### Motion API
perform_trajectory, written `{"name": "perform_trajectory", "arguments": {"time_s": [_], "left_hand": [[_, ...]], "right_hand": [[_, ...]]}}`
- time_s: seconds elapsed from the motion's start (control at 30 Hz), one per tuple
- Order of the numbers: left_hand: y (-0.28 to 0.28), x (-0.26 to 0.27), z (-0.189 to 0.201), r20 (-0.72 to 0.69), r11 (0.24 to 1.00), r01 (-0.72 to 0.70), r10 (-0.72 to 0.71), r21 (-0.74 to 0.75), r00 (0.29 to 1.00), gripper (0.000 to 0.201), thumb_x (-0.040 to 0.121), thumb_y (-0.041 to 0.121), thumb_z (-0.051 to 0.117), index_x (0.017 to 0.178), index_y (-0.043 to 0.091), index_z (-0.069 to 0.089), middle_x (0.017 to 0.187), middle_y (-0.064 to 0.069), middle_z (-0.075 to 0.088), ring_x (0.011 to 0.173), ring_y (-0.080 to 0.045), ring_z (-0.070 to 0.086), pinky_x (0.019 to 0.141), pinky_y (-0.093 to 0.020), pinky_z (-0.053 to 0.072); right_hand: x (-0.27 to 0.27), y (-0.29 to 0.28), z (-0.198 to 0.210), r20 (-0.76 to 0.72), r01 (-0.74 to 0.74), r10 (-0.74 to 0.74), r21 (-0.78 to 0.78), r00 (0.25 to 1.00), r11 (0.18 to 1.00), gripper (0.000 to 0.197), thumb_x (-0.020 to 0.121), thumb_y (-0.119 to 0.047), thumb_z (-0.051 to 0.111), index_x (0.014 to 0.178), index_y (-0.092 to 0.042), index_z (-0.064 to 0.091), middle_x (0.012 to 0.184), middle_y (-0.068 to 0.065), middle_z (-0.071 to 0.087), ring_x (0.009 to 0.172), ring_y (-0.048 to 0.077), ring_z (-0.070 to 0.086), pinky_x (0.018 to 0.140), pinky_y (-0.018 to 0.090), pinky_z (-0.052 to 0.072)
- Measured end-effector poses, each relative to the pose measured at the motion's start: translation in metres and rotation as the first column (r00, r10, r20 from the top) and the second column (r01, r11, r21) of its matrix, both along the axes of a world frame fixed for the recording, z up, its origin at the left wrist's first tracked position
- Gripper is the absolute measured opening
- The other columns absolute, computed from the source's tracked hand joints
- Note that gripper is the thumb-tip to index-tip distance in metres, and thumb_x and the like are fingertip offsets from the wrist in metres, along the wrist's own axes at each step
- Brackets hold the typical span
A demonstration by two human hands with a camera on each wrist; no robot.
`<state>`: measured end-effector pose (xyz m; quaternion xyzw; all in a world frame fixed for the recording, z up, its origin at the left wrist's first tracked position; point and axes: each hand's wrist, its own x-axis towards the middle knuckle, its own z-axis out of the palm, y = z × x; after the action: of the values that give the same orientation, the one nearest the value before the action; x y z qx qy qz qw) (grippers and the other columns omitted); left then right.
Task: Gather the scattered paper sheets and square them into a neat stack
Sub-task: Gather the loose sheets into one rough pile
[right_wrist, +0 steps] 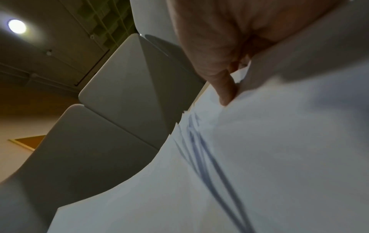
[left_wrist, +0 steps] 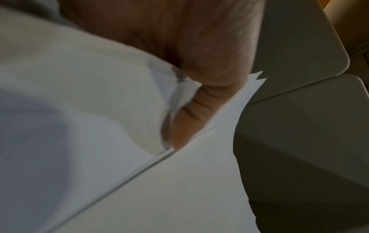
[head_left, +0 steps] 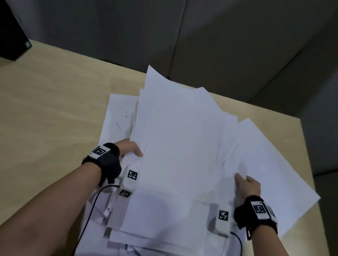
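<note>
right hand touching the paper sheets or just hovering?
Touching. In the right wrist view a finger of the right hand presses into the paper sheets and dents them; the head view shows its thumb lying on top.

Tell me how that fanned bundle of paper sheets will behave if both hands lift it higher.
The paper sheets will probably sag: they curve already between the left hand and right hand. Edges are fanned, so loose sheets may slide out. Probably light, as thumbs and fingers alone pinch it.
</note>
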<state>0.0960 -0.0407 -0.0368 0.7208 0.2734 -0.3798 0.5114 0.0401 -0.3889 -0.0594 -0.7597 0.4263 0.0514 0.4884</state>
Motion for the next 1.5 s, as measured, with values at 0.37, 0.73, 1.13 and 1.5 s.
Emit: {"name": "perform_trajectory", "arguments": {"time_s": [0.37,0.73,1.13,1.5], "left_hand": [[0.004,-0.004,-0.001,0.022,0.995,-0.012,0.014,-0.101,1.0,0.058,0.071,-0.012,0.068,0.126,-0.006,0.051,0.112,-0.018,0.065,0.115,-0.037,0.057,0.103,-0.049,0.042],[-0.032,0.011,0.022,0.255,0.973,0.144,-0.188,0.181,0.949,0.058,0.08,-0.001,0.066,0.133,0.0,0.043,0.135,-0.017,0.053,0.123,-0.032,0.051,0.103,-0.034,0.04],[-0.006,0.01,-0.011,0.137,0.985,-0.035,0.011,0.171,0.991,0.062,0.082,0.009,0.067,0.134,-0.008,0.037,0.134,-0.02,0.052,0.122,-0.035,0.051,0.105,-0.039,0.04],[0.009,0.008,-0.017,0.144,0.992,-0.036,0.019,0.121,0.989,0.066,0.078,0.009,0.07,0.134,-0.003,0.039,0.133,-0.019,0.054,0.121,-0.036,0.053,0.106,-0.047,0.04]], "right_hand": [[0.009,0.003,0.013,-0.008,-0.121,0.124,0.178,0.992,0.977,0.02,0.089,-0.012,0.058,0.07,-0.008,0.06,0.072,0.007,0.059,0.058,0.018,0.054,0.056,0.026,0.044],[0.0,0.011,0.02,-0.103,-0.056,0.072,0.155,0.992,0.986,0.017,0.093,-0.025,0.052,0.103,-0.013,0.06,0.059,0.005,0.049,0.048,0.019,0.041,0.043,0.017,0.036],[-0.107,0.024,-0.024,0.04,0.083,-0.092,0.18,0.995,0.98,0.042,0.079,-0.01,0.07,0.054,-0.019,0.038,0.042,-0.006,0.035,0.048,0.013,0.031,0.041,0.019,0.025],[-0.044,-0.005,0.017,0.119,0.095,-0.075,-0.167,0.99,0.981,0.022,0.083,-0.014,0.059,0.093,0.004,0.069,0.07,0.012,0.061,0.068,0.027,0.062,0.049,0.022,0.045]]}}
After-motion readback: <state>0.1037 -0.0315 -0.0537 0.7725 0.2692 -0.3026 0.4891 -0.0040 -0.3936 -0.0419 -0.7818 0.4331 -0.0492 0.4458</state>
